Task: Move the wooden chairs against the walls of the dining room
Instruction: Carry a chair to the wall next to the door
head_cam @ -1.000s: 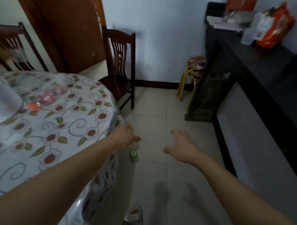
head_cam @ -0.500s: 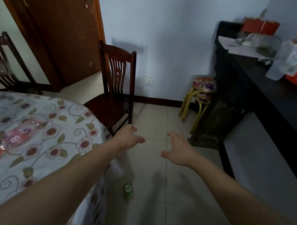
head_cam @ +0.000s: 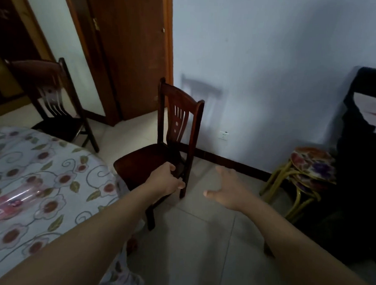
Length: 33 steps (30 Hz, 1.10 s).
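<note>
Left hand grips wooden chair seat; right hand open.

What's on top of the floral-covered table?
On the table, one clear plastic bottle with a pink label lies on its side. The left forearm covers the near edge; the rest runs out of frame.

We're inside a home dining room: a table under a flowered plastic cloth, 2 dark wooden chairs beside it on pale floor tiles, a brown wooden door, a wall socket above the skirting, stacked floral stools by a dark sideboard.
</note>
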Tool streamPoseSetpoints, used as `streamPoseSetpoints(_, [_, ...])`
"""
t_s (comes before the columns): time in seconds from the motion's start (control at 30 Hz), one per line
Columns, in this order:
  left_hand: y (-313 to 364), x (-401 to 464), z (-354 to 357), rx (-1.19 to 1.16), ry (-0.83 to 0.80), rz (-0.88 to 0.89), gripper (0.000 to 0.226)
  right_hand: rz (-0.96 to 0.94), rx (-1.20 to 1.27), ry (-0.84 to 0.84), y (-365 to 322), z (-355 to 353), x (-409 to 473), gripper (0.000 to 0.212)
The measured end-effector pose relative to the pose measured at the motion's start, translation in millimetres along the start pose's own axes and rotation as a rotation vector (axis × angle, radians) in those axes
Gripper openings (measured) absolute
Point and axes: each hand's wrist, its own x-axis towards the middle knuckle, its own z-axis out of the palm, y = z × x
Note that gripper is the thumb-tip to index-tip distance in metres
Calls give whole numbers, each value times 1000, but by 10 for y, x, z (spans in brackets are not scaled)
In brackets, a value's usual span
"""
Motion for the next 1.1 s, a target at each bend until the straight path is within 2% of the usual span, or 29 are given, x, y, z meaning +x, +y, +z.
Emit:
streamPoseSetpoints(0.3, [508,1198,-90,-71,70,-80,69,-66,-45,-46,49,-721,1413,86])
streamPoseSetpoints(0.53, [700,2301,-466,-25,88,-30,70,-105,-78,-30,-247,-918,2518,83])
streamPoseSetpoints(0.77, [858,3762,-941,32,49,108,68,-93,-98,41,-760,-976,3895,83])
streamPoseSetpoints(0.87, [891,4401,-1145,129,60,184,73,-39,-149,102,-877,-974,4469,82])
streamPoseSetpoints(0.97, [919,4997,-1270,243,79,236,89,31,-183,139,-898,-963,4957,72])
streamPoseSetpoints(1.1, [979,5639,-1284,594,144,376,93,68,-242,156,-869,-898,5513,66])
